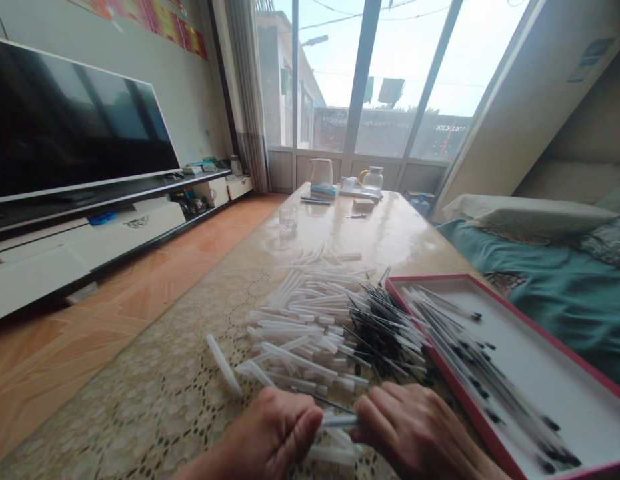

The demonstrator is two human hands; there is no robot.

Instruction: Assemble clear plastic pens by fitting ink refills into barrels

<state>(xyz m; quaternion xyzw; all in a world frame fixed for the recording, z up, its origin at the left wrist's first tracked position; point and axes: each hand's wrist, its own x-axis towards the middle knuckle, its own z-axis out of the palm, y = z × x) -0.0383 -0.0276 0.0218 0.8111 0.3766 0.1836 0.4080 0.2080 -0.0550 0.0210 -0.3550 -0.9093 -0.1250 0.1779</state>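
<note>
Low over the table, my left hand (285, 427) and my right hand (397, 423) are both closed, a short gap apart. Between them spans a white plastic tube (337, 421), like a pen barrel, gripped at its two ends. A thin dark stick (334, 404) runs just behind it; whether a hand holds it I cannot tell. Just beyond my hands lies a heap of white tubes (300, 320). To its right is a pile of thin black-and-white sticks (385, 327), like pen refills. One tube (224, 367) lies apart on the left.
A shallow red-rimmed box (555, 340) on the right holds several clear sticks with black ends (485, 367). Farther along the patterned table (190, 373) stand a drinking glass (288, 221), a tissue pack (323, 191) and a glass pitcher (373, 179). A bed or sofa (555, 287) flanks the right side.
</note>
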